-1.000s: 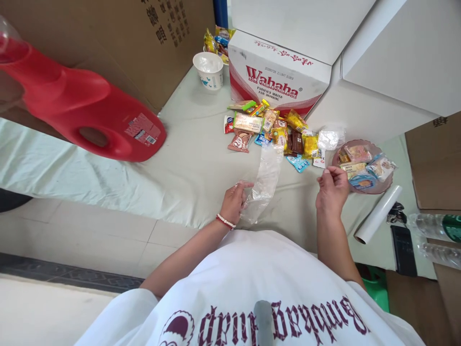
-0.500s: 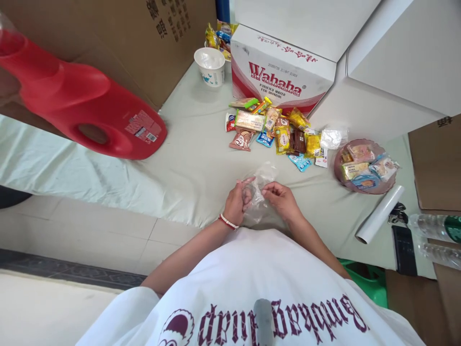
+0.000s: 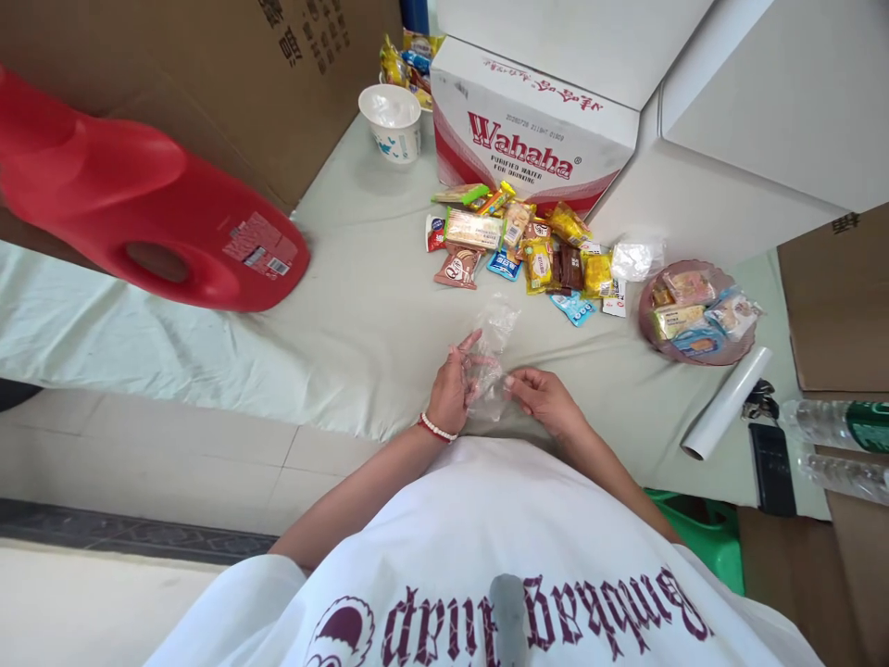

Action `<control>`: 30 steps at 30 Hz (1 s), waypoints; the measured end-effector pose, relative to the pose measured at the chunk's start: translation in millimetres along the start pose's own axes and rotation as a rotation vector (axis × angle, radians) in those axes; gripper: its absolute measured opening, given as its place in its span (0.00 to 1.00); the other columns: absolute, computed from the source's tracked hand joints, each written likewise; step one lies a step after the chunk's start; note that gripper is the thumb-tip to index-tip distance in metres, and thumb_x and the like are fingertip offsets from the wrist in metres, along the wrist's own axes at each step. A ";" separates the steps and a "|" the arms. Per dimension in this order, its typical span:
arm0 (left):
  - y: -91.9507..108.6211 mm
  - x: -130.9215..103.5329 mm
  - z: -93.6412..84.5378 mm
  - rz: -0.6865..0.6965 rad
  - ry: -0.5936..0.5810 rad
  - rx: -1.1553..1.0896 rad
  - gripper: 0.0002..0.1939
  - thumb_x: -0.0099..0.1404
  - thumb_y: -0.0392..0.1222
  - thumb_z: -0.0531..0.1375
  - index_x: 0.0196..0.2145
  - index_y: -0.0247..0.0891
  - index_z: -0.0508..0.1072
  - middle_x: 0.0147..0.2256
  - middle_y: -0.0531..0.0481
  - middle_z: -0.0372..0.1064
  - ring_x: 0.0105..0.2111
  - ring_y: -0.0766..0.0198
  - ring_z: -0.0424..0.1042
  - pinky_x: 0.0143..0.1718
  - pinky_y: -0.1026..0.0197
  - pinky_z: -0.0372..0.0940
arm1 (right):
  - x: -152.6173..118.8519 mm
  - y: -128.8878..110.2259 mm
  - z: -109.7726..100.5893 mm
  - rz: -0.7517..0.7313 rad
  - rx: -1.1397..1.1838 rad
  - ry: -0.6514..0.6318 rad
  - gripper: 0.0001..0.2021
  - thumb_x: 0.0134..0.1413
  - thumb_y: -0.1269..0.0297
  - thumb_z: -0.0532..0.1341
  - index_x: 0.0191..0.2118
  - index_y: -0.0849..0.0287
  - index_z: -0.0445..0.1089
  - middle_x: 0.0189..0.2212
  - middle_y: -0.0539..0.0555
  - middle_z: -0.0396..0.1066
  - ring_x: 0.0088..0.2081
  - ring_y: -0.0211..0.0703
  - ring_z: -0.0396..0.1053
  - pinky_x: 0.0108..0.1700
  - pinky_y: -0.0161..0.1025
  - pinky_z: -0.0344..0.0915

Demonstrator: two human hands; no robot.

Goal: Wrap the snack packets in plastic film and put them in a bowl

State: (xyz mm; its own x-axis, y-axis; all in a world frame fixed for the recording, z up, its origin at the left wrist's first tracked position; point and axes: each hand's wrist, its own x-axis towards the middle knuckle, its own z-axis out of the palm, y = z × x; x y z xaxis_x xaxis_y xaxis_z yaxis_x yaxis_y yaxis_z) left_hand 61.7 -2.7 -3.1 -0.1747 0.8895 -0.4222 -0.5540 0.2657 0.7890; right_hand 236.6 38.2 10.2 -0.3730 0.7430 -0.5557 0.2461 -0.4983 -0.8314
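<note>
A clear plastic bag (image 3: 494,347) is between my two hands near the table's front edge. My left hand (image 3: 451,384) holds the bag's left side, with some fingers behind or inside the thin film. My right hand (image 3: 545,396) pinches the bag's lower right edge between thumb and fingertips. Beyond the bag lies a pile of wrapped snacks (image 3: 538,264) in front of the Wahaha box (image 3: 534,139). Another crumpled clear bag (image 3: 637,257) rests at the pile's right end, beside a pink bowl (image 3: 740,350) with several snack packs in it.
A large red bottle (image 3: 201,222) lies at the left. A paper cup (image 3: 393,125) stands at the back. On the right are a white roll (image 3: 728,403), keys (image 3: 760,400), a black phone (image 3: 772,471) and two plastic bottles (image 3: 826,421). Cardboard stands behind.
The clear bag has spread longer and more upright between my hands. My right hand has dropped slightly toward me. The whole view has shifted a little.
</note>
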 end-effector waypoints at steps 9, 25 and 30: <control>-4.5 3.9 -6.6 0.055 0.114 0.028 0.37 0.73 0.67 0.45 0.65 0.39 0.66 0.44 0.40 0.78 0.14 0.77 0.48 0.13 0.65 0.41 | 0.3 8.0 -11.3 -0.021 -0.021 0.025 0.21 0.48 0.44 0.68 0.34 0.58 0.74 0.27 0.50 0.74 0.19 0.32 0.52 0.22 0.35 0.46; 16.9 -28.9 -49.4 -0.049 0.238 0.458 0.33 0.66 0.67 0.57 0.55 0.39 0.73 0.52 0.41 0.75 0.26 0.69 0.69 0.22 0.65 0.58 | -46.6 17.7 -102.6 -0.132 -0.428 0.130 0.17 0.55 0.46 0.66 0.36 0.55 0.77 0.29 0.52 0.74 0.30 0.43 0.66 0.33 0.38 0.61; 26.6 -41.0 -72.9 0.087 0.283 1.146 0.39 0.56 0.61 0.66 0.57 0.33 0.71 0.55 0.33 0.71 0.55 0.43 0.70 0.57 0.44 0.65 | -20.7 -14.5 -103.3 -0.255 -0.471 0.304 0.21 0.57 0.42 0.63 0.45 0.53 0.77 0.41 0.56 0.79 0.42 0.50 0.72 0.42 0.43 0.67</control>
State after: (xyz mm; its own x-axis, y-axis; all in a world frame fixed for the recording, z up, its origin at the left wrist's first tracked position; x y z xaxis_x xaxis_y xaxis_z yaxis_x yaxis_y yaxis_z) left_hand -5.2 -59.2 2.7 -0.4299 0.8453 -0.3173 0.4963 0.5149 0.6990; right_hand 333.2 76.1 33.4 -0.2172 0.9417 -0.2570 0.5773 -0.0884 -0.8117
